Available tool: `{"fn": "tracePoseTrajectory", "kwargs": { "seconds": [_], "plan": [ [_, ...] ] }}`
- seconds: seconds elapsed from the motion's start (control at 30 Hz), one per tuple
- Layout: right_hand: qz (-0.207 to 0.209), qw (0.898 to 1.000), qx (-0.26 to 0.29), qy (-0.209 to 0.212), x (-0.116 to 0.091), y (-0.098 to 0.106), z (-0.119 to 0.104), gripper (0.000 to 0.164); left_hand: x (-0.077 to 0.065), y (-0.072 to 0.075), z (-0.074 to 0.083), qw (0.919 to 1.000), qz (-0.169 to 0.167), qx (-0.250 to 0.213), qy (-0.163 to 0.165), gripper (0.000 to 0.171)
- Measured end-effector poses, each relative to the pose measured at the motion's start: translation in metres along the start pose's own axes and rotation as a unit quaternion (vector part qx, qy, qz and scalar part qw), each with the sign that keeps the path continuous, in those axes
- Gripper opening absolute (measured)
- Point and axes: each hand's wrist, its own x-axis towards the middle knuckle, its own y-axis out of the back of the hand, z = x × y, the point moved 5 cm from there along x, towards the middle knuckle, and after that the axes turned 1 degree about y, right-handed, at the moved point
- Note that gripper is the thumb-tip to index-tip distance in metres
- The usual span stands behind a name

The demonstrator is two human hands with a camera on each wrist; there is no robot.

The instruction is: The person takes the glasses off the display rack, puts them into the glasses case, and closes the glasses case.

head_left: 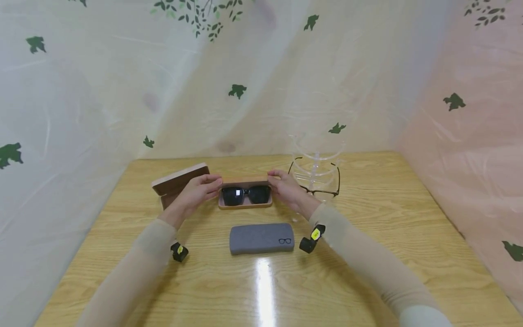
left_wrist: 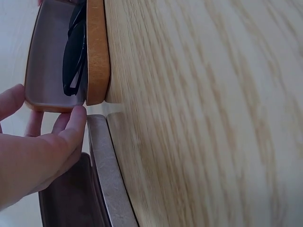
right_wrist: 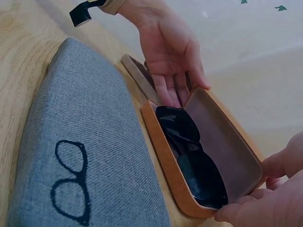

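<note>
An open orange-brown glasses case (head_left: 245,179) lies at the middle of the table, its lid raised on the far side. Inside its lower half rest black sunglasses (right_wrist: 202,177), lenses toward me. My left hand (head_left: 198,190) pinches the lid's left end; in the left wrist view the thumb is at the lid's edge and the fingers are near the hinge corner. At the opposite end, my right hand (head_left: 288,188) holds the lid's right corner between thumb and fingers. The right wrist view shows the pale lining and both hands at the case ends.
Nearer me lies a closed grey fabric glasses case (head_left: 261,239) with a printed glasses outline. An open dark brown case (head_left: 180,179) stands behind my left hand. To the right, a clear display stand (head_left: 315,168) bears black-framed glasses (head_left: 338,181). A leaf-patterned curtain (head_left: 261,113) hangs behind.
</note>
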Motion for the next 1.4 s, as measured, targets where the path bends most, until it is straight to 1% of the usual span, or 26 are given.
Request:
{"fn": "tracePoseTrajectory", "kwargs": {
  "seconds": [0.1,0.27,0.37,0.5,0.63,0.73,0.8,0.87,0.97,1.03,1.13,1.4],
  "plan": [
    [-0.013,1.000,-0.004,0.006,-0.001,0.001,0.001,0.045,0.000,0.001,0.000,1.0000,0.000,-0.001,0.001,0.051],
    [-0.057,0.998,-0.004,0.015,-0.003,0.003,0.003,0.054,-0.002,0.002,0.001,1.0000,-0.001,0.004,-0.004,0.050],
    [-0.074,0.997,-0.017,0.017,-0.006,0.005,0.003,0.057,-0.003,0.005,0.000,0.9999,-0.002,0.013,-0.005,0.050],
    [-0.081,0.996,-0.044,0.017,-0.009,0.007,0.002,0.059,-0.005,0.006,0.001,0.9992,-0.004,0.039,-0.008,0.051],
    [-0.091,0.994,-0.051,0.012,-0.011,0.008,0.002,0.061,-0.006,0.009,0.001,0.9970,-0.001,0.077,-0.006,0.050],
    [-0.093,0.994,-0.056,0.005,-0.011,0.008,0.004,0.062,-0.009,0.010,0.001,0.9936,0.002,0.113,-0.005,0.048],
    [-0.090,0.993,-0.074,0.000,-0.013,0.009,0.006,0.062,-0.011,0.010,0.001,0.9911,-0.002,0.133,-0.008,0.047],
    [-0.090,0.991,-0.095,-0.007,-0.015,0.008,0.008,0.063,-0.013,0.009,-0.001,0.9897,-0.004,0.143,-0.007,0.046],
    [-0.094,0.988,-0.121,-0.017,-0.018,0.007,0.011,0.065,-0.015,0.005,-0.003,0.9911,-0.016,0.132,-0.002,0.048],
    [-0.098,0.987,-0.123,-0.020,-0.020,0.007,0.012,0.066,-0.016,0.003,-0.006,0.9928,-0.018,0.118,0.003,0.050],
    [-0.096,0.988,-0.115,-0.021,-0.020,0.006,0.013,0.066,-0.016,0.001,-0.007,0.9941,-0.017,0.107,0.003,0.050],
    [-0.093,0.992,-0.077,-0.029,-0.019,0.006,0.014,0.067,-0.015,0.002,-0.013,0.9970,0.000,0.078,0.005,0.050]
  ]
}}
